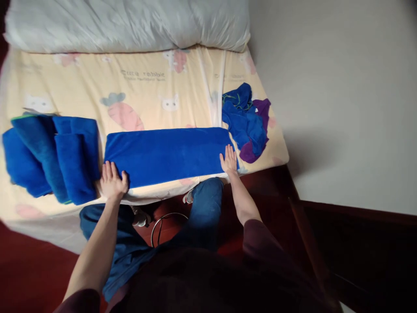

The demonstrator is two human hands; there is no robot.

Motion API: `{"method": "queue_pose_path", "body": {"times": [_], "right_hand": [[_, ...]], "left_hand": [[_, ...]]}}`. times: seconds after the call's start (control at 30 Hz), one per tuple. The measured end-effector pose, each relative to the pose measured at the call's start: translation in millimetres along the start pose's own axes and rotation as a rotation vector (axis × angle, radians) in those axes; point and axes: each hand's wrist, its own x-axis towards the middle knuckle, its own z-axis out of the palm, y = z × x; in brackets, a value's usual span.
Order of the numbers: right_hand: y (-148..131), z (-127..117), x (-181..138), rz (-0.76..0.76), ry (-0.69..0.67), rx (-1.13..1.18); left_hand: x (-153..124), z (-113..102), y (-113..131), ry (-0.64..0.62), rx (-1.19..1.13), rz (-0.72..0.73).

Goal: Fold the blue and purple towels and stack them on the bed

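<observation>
- Blue towel (166,155), folded into a long strip, lies across the middle of the frame on the near part of the bed (137,87), its long side running close to the mattress edge.
- Left hand (112,181) rests flat at the strip's lower-left corner, fingers spread, nothing pinched; right hand (229,160) lies flat on the right end, fingers together and open.
- Judging by this, smoothing or folding goes best with both palms kept flat and the ends held square so the layers stay aligned.
- Stack of folded blue towels (52,156) sits just beside the left hand at centre left; a crumpled blue and purple cloth pile (249,124) lies just beyond the right end.
- Open sheet lies above the strip, up to the pillow (130,24) at the top.
</observation>
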Motion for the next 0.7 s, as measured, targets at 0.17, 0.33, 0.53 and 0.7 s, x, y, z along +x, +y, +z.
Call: {"method": "queue_pose_path", "body": {"times": [0.17, 0.33, 0.53, 0.7], "right_hand": [[2.2, 5.4, 0.5, 0.007, -0.012, -0.024], [-14.4, -4.8, 0.9, -0.017, -0.070, -0.028], [-136.9, -13.2, 27.9, -0.283, 0.030, 0.106], [-247.4, 20.2, 64.5, -0.521, -0.035, 0.249]], "left_hand": [[-0.6, -2.3, -4.3, -0.061, 0.044, -0.017], [0.3, -2.7, 0.4, -0.053, 0.064, 0.005], [46.5, 30.8, 102.1, -0.095, 0.000, 0.321], [95.6, 92.1, 181.6, -0.288, -0.002, 0.525]]}}
